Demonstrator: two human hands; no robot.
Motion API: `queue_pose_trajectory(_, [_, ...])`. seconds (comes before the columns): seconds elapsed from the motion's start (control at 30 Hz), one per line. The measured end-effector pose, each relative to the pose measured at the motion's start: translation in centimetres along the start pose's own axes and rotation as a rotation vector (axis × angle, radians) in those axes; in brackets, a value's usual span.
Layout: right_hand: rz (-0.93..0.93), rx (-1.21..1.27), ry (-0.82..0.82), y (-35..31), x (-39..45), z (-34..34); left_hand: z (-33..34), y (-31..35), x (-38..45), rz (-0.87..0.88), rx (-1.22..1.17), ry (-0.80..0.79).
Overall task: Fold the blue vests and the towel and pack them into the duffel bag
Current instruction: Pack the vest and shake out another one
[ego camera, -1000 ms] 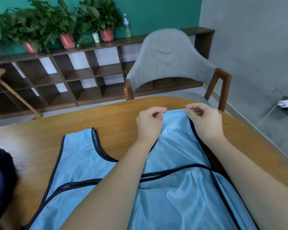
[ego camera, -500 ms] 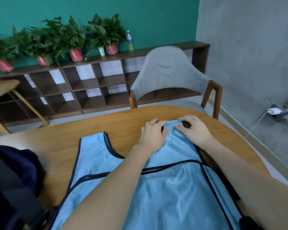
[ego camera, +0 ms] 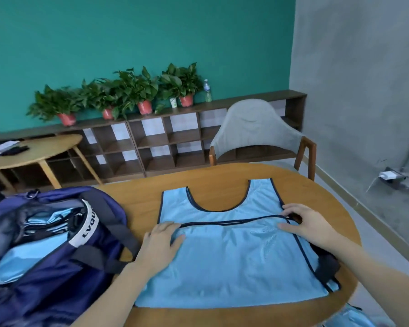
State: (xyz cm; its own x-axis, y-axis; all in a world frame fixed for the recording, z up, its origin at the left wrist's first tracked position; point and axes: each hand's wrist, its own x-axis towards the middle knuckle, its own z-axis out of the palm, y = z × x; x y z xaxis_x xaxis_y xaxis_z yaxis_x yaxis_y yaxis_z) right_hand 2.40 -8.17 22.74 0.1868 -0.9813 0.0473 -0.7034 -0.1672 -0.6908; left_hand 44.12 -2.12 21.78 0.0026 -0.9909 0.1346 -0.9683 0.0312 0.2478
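Pressing flat hands (ego camera: pixel 162 241) on vest (ego camera: pixel 232 260)

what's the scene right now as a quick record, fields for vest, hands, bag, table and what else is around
vest: blue vest spread flat on the table, neck hole away from the person
left hand: left hand flat on the vest's left side
right hand: right hand on the right armhole trim, fingers lightly bent
bag: navy duffel bag open at left, light blue fabric inside
table: round wooden table
around: grey chair, potted plants on a shelf

Bright, even light with soft shadows (wide-angle bending at the edges), lower corners slightly blurred.
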Motion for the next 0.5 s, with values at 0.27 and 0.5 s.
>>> queue_pose_trajectory(0.27, [0.011,-0.115,0.009,-0.3,-3.8,0.4,-0.7,0.4,-4.9,-0.066,-0.021,-0.040])
queue_pose_trajectory(0.5, [-0.012,-0.128,0.146,-1.5,-6.0,-0.2,-3.6,-0.2,-3.4,-0.204,-0.165,-0.265])
